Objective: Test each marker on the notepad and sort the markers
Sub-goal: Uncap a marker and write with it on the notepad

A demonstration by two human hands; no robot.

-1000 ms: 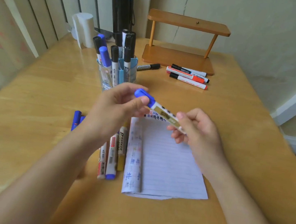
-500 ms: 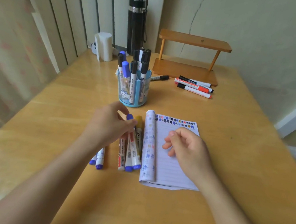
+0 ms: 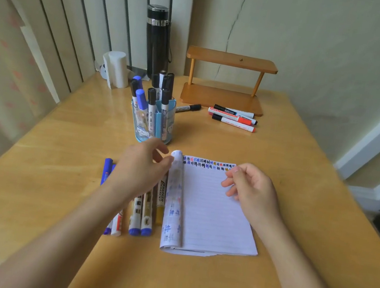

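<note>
A lined notepad (image 3: 214,210) lies open on the wooden table (image 3: 190,284), with rows of coloured test marks along its top edge and its turned pages rolled at the left. My left hand (image 3: 142,169) hovers empty, fingers spread, over a row of markers (image 3: 143,217) lying left of the pad. My right hand (image 3: 250,188) rests loosely curled over the pad's upper right, holding nothing. A blue pen holder (image 3: 153,124) with several markers stands behind the pad. More markers (image 3: 233,118) lie at the back, in front of the wooden shelf.
A small wooden shelf (image 3: 226,83) stands at the back of the table. A black flask (image 3: 156,42) and a white roll (image 3: 116,69) are at the back left. A lone black marker (image 3: 189,108) lies between holder and shelf. Wall to the right.
One second ago both hands held a blue-capped marker. It now lies in the row left of the pad, and my left hand has let go and lifted. The view has tilted up.
</note>
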